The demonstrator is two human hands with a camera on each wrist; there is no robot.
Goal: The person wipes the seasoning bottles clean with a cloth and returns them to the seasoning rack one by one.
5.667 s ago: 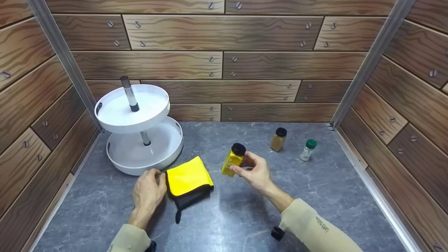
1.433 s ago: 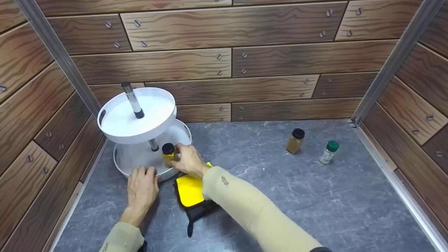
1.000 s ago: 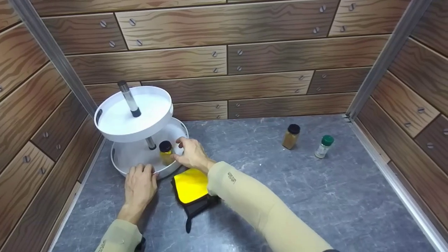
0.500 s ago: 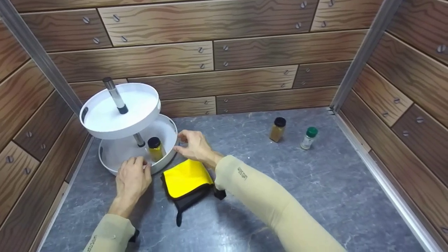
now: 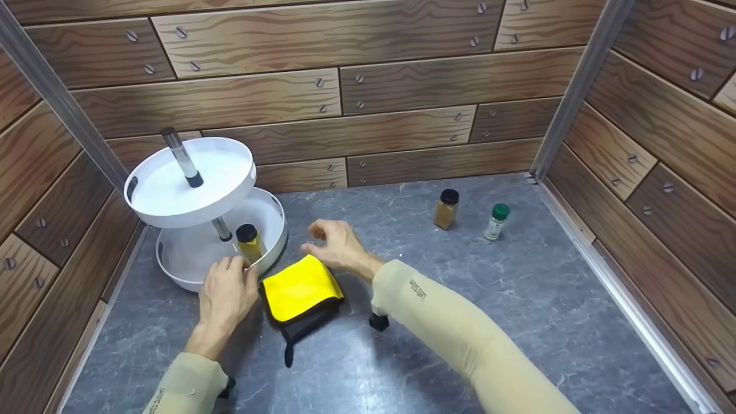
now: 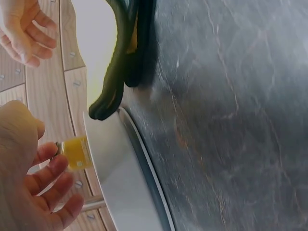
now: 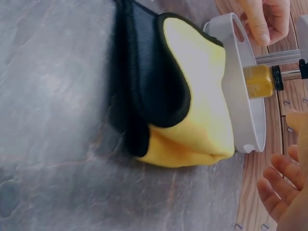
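A square bottle of yellow spice with a black cap (image 5: 248, 241) stands upright in the lower tray (image 5: 192, 261) of a white two-tier stand. My left hand (image 5: 225, 293) is at that tray's front rim, fingers loosely bent and holding nothing; in the left wrist view the yellow bottle (image 6: 77, 153) shows beyond the fingertips. To the right of the tray, my right hand (image 5: 340, 247) hovers with relaxed fingers and nothing in its grasp. Between and below the hands lies a folded yellow and black cloth (image 5: 302, 290), its black loop pointing toward me.
The stand's upper tray (image 5: 221, 161) overhangs the lower one, with a metal post (image 5: 181, 155) rising through it. Farther right stand a brown spice bottle with a black cap (image 5: 446, 213) and a small green-capped shaker (image 5: 496, 222). Wood-patterned walls (image 5: 259, 103) enclose the grey tabletop (image 5: 460, 299).
My right hand carried the yellow spice bottle into the lower tray, let go of it and drew back to the right. My left hand stayed by the tray's front rim.
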